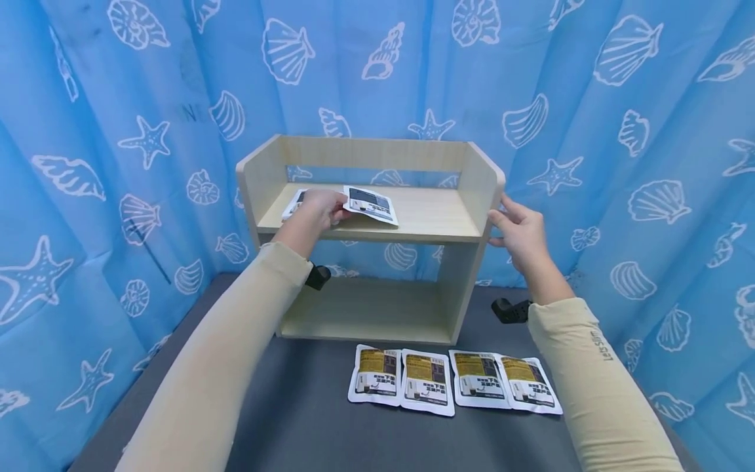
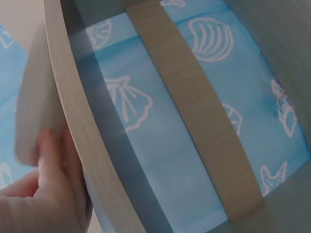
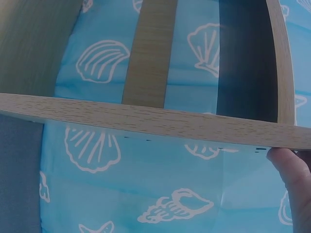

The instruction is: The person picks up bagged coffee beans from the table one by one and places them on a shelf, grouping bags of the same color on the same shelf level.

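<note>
Here's the left hand (image 1: 317,208) over the upper shelf (image 1: 436,206), thumb and fingers pinching 1 held packet (image 1: 371,203) by its left side, print facing up. An edge hold makes sense for something this flat; it leaves most of the packet free above the board. Whether its far end touches the wood, I can't tell. Just left, half hidden by the hand, a 2nd packet (image 1: 292,205) is on that same shelf.

Across to the right hand (image 1: 522,233): no packet there, fingers loosely spread, tips touching the front edge and outer face of the right side panel (image 1: 483,174). That looks like steadying, a light brace for the wooden rack (image 1: 377,152) rather than a firm clasp.

Below the upper shelf is a lower compartment (image 1: 366,308), curtain (image 1: 383,105) showing through its back. Out front on the dark table (image 1: 307,406), 4 packets line up as 2 pairs, a left pair (image 1: 376,380) and a right pair (image 1: 480,380), likely set within easy reach. They look sealed; contents don't show.
</note>
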A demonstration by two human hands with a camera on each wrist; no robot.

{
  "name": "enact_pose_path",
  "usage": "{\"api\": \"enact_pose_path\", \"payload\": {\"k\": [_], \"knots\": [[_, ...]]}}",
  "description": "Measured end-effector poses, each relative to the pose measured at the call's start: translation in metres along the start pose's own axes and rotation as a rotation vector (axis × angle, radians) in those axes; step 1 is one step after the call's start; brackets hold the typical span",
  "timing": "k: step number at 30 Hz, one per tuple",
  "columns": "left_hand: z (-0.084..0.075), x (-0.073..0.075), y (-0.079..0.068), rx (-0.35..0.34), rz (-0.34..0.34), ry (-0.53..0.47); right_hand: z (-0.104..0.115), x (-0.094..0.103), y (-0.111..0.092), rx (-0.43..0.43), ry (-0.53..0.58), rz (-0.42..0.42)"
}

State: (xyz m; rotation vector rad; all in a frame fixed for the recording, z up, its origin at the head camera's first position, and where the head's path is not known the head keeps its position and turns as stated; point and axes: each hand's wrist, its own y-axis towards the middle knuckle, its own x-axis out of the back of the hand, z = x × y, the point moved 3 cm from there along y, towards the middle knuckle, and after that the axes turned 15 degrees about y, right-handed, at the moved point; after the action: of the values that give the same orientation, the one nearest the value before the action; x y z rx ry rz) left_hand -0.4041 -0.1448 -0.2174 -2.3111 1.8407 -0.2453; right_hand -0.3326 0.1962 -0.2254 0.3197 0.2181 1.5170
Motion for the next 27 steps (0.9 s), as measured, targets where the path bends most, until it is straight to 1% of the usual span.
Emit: {"api": "enact_pose_path", "payload": {"k": [1,2,3,4,6,7,9,10,11,13,15,16,17,19,20,22,23,24,26,27], "knots": [[0.000,-0.002,-0.001,-0.012,0.001,-0.007,0.000,0.000,0.000,0.006,-0.004,-0.001],[-0.002,-0.004,-0.006,-0.010,0.012,-0.020,0.000,0.000,0.000,0.011,-0.007,-0.002],[-0.002,-0.006,-0.007,-0.017,0.020,-0.033,0.000,0.001,0.000,0.016,-0.014,0.000],[-0.006,-0.008,-0.025,0.004,0.006,0.002,0.000,0.000,0.000,0.016,-0.016,-0.001],[-0.011,-0.008,-0.043,0.014,0.025,0.004,0.000,0.000,0.000,0.013,-0.023,-0.002],[-0.013,-0.009,-0.050,0.013,0.039,0.007,0.000,0.000,0.000,0.008,-0.023,-0.003],[-0.015,-0.009,-0.057,0.009,0.068,0.010,-0.001,0.000,0.000,0.006,-0.023,-0.005],[-0.016,-0.010,-0.062,-0.005,0.082,0.009,-0.001,0.000,0.000,0.006,-0.021,-0.005],[-0.017,-0.010,-0.063,-0.018,0.097,0.003,-0.001,0.000,0.000,0.009,-0.023,-0.005],[-0.016,-0.012,-0.060,-0.048,0.115,0.009,-0.002,0.000,0.000,0.010,-0.021,-0.006],[-0.013,-0.013,-0.053,-0.068,0.123,0.031,-0.003,0.000,0.000,0.011,-0.020,-0.004],[-0.014,-0.012,-0.051,-0.068,0.138,0.041,-0.003,0.000,0.000,0.009,-0.020,-0.003],[-0.010,-0.012,-0.034,-0.087,0.164,0.045,-0.003,0.001,0.000,0.006,-0.019,-0.002],[-0.007,-0.012,-0.026,-0.094,0.166,0.081,-0.003,0.001,0.000,-0.001,-0.015,-0.001],[-0.007,-0.012,-0.025,-0.095,0.161,0.100,-0.003,0.001,0.000,-0.005,-0.012,-0.001],[-0.008,-0.011,-0.031,-0.095,0.169,0.113,-0.003,0.001,0.000,-0.013,-0.009,-0.001],[-0.008,-0.011,-0.039,-0.109,0.165,0.120,-0.003,0.001,-0.001,-0.014,-0.008,-0.002],[-0.012,-0.012,-0.056,-0.095,0.141,0.134,-0.003,0.001,-0.001,-0.015,-0.005,-0.004],[-0.014,-0.009,-0.067,-0.102,0.140,0.137,-0.001,0.001,-0.002,-0.016,-0.005,-0.006],[-0.015,-0.007,-0.072,-0.107,0.151,0.129,-0.001,0.001,-0.002,-0.016,-0.006,-0.007]]}}
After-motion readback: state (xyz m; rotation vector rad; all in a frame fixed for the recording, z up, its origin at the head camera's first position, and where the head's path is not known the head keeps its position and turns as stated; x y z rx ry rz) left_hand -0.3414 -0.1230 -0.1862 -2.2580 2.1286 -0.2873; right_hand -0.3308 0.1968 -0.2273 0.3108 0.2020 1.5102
